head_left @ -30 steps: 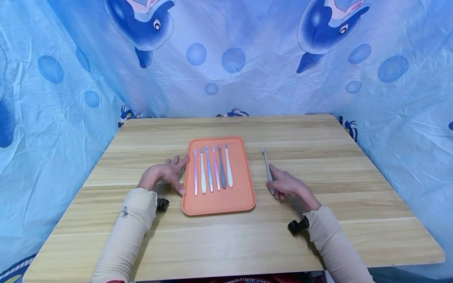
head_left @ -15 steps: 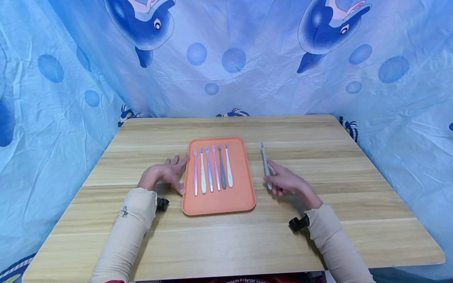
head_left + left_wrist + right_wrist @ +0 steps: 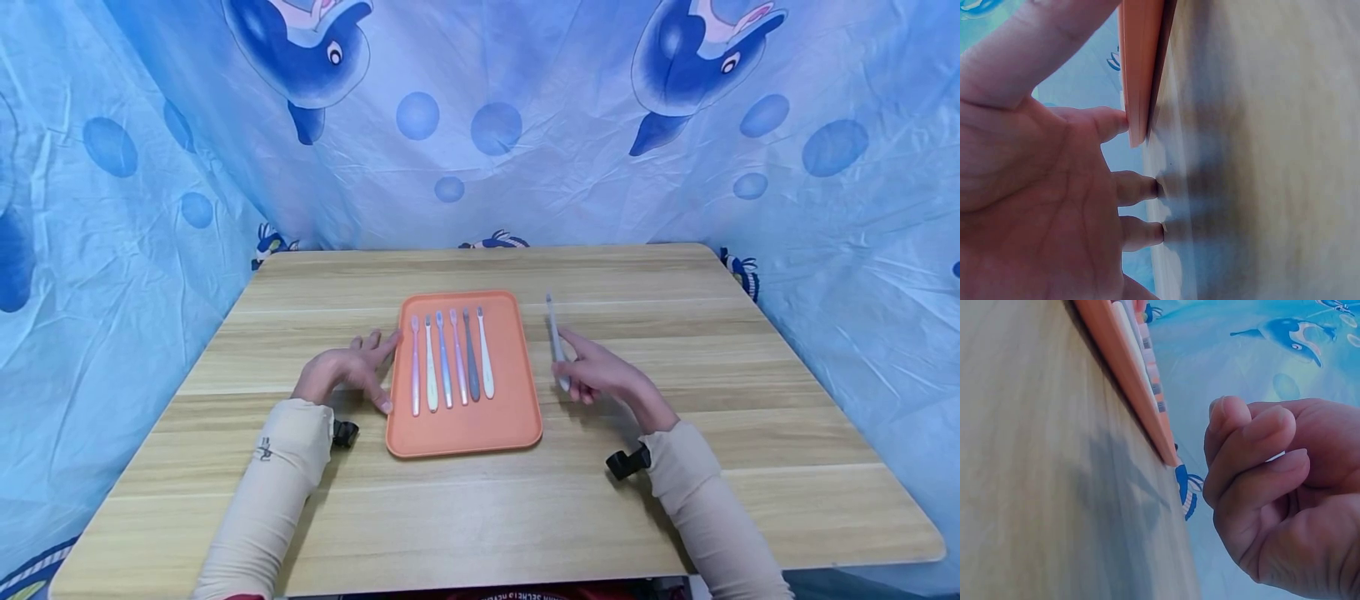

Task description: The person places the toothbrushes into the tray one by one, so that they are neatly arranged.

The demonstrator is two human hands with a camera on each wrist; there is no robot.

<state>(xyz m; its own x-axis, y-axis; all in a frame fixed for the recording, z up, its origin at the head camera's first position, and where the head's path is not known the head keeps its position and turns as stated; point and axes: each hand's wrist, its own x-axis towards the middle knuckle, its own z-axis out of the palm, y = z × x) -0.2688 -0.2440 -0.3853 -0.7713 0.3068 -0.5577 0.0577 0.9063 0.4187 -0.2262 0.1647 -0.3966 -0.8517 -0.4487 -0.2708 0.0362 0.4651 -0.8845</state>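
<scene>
My right hand (image 3: 596,367) pinches a grey toothbrush (image 3: 555,337) between thumb and fingers, just right of the tray and raised off the table; in the right wrist view the curled fingers (image 3: 1254,456) hide it. An orange tray (image 3: 465,437) carries several toothbrushes side by side, heads away from me: pink, white, blue, dark grey (image 3: 471,358) and another white one (image 3: 486,358) at the right. With fingers spread, my left hand (image 3: 345,371) touches the tray's left edge with thumb and index finger. In the left wrist view its other fingertips (image 3: 1154,232) reach down to the table.
The tray lies on a wood-grain table (image 3: 675,292). A blue curtain (image 3: 480,183) printed with dolphins stands behind the table and along both sides. A black strap-on camera sits on each wrist, near the sleeve cuffs.
The right hand has lifted the grey toothbrush off the table and brought it left, toward the tray, and slightly farther from me. The left hand and tray stay in place.
</scene>
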